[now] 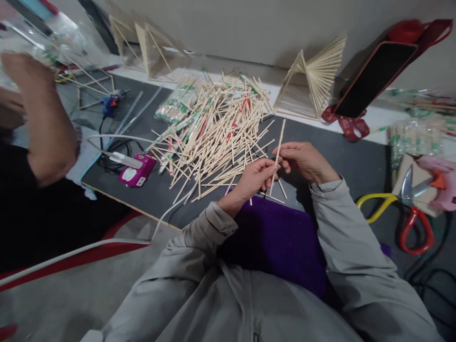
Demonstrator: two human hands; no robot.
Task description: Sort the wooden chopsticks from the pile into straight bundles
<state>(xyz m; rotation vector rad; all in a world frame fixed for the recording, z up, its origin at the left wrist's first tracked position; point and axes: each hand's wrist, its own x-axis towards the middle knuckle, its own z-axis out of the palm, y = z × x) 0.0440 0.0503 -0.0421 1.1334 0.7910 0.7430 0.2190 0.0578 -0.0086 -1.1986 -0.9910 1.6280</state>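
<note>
Pinching wooden chopstick between left hand and right hand; chopstick pile on dark surface, pale wall behind.

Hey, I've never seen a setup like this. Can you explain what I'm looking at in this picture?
There's no machine here: a person is working with two bare hands. The camera is worn on their head, looking forward and down, so the grey sleeves are the wearer's own.

The left hand pinches a thin pale stick. The right hand has its fingers at the same stick; how firmly is hard to tell.

On the dark table lies a jumbled pile of similar sticks. Behind it, to the right, stands a fan-like stick model. Nearer, at far right, are scissors with one yellow and one red handle. The arm at far left belongs to somebody else.
</note>
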